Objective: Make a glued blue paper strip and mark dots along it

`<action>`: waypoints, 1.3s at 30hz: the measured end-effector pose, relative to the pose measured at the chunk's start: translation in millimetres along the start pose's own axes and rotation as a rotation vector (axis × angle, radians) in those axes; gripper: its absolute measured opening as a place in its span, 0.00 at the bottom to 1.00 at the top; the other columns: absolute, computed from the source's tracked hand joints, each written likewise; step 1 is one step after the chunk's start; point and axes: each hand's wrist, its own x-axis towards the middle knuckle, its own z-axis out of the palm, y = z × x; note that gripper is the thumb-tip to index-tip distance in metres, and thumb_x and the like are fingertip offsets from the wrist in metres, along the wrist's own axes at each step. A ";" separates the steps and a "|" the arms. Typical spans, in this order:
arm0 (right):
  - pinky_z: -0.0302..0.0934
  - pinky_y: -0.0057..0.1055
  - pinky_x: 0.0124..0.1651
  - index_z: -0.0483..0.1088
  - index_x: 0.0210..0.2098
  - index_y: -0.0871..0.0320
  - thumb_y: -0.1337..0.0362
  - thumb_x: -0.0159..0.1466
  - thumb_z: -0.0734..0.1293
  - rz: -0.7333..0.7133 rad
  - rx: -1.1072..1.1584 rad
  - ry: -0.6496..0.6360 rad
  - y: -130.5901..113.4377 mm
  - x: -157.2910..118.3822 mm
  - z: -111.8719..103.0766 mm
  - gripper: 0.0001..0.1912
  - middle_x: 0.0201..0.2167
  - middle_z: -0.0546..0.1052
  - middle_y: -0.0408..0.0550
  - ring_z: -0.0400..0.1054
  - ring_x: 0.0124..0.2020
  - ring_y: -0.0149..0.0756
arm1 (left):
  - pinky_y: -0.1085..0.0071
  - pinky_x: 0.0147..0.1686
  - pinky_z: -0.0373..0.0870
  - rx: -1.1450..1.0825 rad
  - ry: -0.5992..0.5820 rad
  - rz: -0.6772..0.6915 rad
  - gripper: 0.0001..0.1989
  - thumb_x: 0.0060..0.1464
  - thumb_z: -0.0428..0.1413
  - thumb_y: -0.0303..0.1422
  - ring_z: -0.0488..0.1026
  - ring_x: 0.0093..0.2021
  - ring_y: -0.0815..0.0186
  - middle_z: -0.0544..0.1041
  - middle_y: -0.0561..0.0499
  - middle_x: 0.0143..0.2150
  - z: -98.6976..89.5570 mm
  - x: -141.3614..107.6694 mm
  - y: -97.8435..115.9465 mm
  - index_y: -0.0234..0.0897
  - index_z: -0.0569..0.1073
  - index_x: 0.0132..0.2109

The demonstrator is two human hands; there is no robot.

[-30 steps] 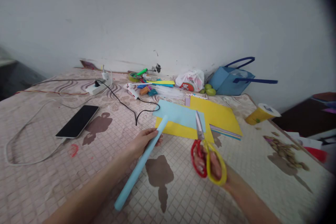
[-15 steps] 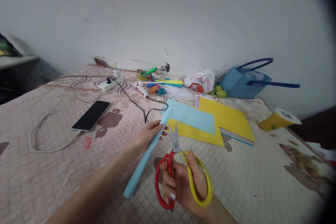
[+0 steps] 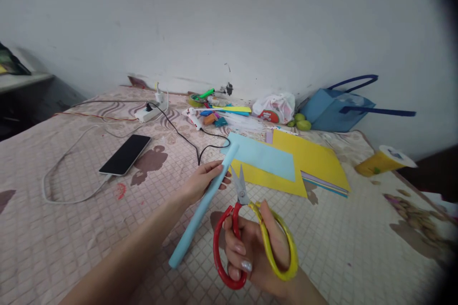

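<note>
A light blue paper tube slants over the table, and my left hand is wrapped round its upper part. In my right hand is a pair of scissors with one red and one yellow handle. Their blades are parted and point away from me, just right of the tube, apart from it as far as I can tell. Beyond the hands lie a light blue sheet and several yellow sheets, partly overlapping.
A phone on a white cable lies at left, near a power strip. Toward the wall are a glue gun, a plastic bag, green fruits and a blue bag. A yellow tissue roll lies at right.
The scissors and my right hand have shifted slightly right and down, and the blades look a little less parted. My left hand keeps its hold on the tube.
</note>
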 end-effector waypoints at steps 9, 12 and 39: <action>0.56 0.32 0.28 0.68 0.38 0.63 0.36 0.59 0.43 0.015 0.043 -0.007 -4.1 -3.1 8.2 0.41 0.21 0.62 0.41 0.55 0.18 0.27 | 0.77 0.27 0.68 0.132 -0.053 0.069 0.19 0.53 0.56 0.38 0.71 0.31 0.71 0.73 0.48 0.36 1.7 -4.7 5.2 0.35 0.70 0.51; 0.56 0.32 0.28 0.68 0.38 0.63 0.36 0.59 0.43 0.012 0.034 -0.031 -5.5 -4.7 8.3 0.40 0.21 0.62 0.41 0.56 0.18 0.28 | 0.77 0.28 0.68 0.162 -0.071 0.080 0.21 0.53 0.56 0.39 0.71 0.31 0.71 0.73 0.48 0.37 2.1 -5.7 6.3 0.36 0.70 0.52; 0.55 0.31 0.25 0.66 0.37 0.62 0.39 0.61 0.47 -0.154 -0.212 0.102 -18.0 -19.3 -9.5 0.33 0.22 0.66 0.45 0.60 0.19 0.31 | 0.77 0.27 0.66 0.349 -0.049 0.135 0.23 0.52 0.57 0.38 0.71 0.32 0.70 0.73 0.47 0.39 9.5 -14.8 23.6 0.35 0.68 0.54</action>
